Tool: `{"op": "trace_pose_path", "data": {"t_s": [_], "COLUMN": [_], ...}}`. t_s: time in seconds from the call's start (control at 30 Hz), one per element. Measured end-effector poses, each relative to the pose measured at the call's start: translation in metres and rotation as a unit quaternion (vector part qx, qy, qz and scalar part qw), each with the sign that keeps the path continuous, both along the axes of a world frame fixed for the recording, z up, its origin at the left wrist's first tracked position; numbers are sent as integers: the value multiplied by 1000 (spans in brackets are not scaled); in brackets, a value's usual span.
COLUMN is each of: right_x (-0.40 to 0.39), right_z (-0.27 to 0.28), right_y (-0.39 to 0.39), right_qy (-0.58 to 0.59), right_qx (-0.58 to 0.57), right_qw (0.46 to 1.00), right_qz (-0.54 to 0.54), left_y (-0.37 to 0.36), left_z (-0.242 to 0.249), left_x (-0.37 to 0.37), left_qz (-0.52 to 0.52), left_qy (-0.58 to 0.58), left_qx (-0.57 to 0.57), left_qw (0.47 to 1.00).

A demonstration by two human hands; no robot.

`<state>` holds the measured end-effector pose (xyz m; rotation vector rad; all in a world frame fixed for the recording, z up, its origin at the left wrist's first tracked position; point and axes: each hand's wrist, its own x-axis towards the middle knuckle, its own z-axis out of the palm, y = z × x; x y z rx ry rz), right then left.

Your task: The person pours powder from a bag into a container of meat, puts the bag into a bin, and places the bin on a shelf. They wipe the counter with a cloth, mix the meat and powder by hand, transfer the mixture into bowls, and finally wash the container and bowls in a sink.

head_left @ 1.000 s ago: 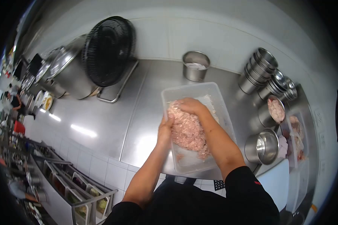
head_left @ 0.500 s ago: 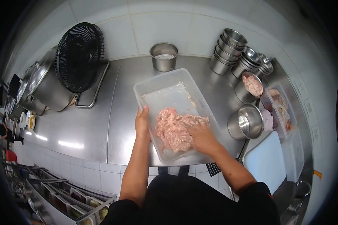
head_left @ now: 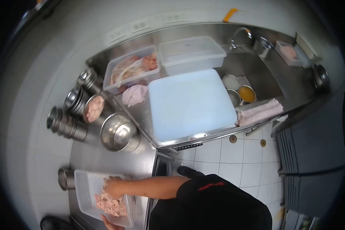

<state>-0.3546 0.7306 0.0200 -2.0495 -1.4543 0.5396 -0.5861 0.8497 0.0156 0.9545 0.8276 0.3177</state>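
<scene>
Here's the mince (head_left: 112, 206) in the tub (head_left: 87, 193), right against my right hand (head_left: 113, 187), the nearer one; spread or pressed together, I can't tell. My left hand (head_left: 110, 224) sits outside the tub's wall, grip unclear.

Runs in steel as a counter (head_left: 90, 155) along the wall, bearing a tub (head_left: 81, 193) at the near end, a steel pot (head_left: 66, 179) just beside it, three cup stacks (head_left: 76, 100), a meat pot (head_left: 107, 112) and a bowl (head_left: 108, 135). Continues round the corner to the sink (head_left: 260, 85), carrying a meat box (head_left: 140, 79), a clear box (head_left: 195, 63) near it, a crumpled pink cloth (head_left: 134, 95), a pale blue board (head_left: 191, 105) and, along the front edge, a towel (head_left: 261, 112).
</scene>
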Motion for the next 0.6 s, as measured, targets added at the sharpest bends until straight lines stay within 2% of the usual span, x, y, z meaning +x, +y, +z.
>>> {"op": "trace_pose_path", "data": {"t_s": [0.2,0.33,0.47,0.53,0.6], "right_x": [-1,6,10,11,19], "right_z": [0,9,-3,-3,21], "right_y": [-11,-19,-7,-5,-24], "right_qy": [25,33,43,58,84], "right_qx": [60,43,29,14,-20], "right_qw": [998,998,998,997,994], "right_qz": [-23,15,30,41,65], "left_y": [44,16,-13,-15,-15], "left_z": [-26,-17,-24,-28,-31], "left_x": [-13,-24,-34,-31,-27], "left_qz": [6,10,61,73,77], "left_qy": [136,86,54,54,51], "left_qx": [75,149,247,235,197], "left_qw": [988,985,966,968,976]}}
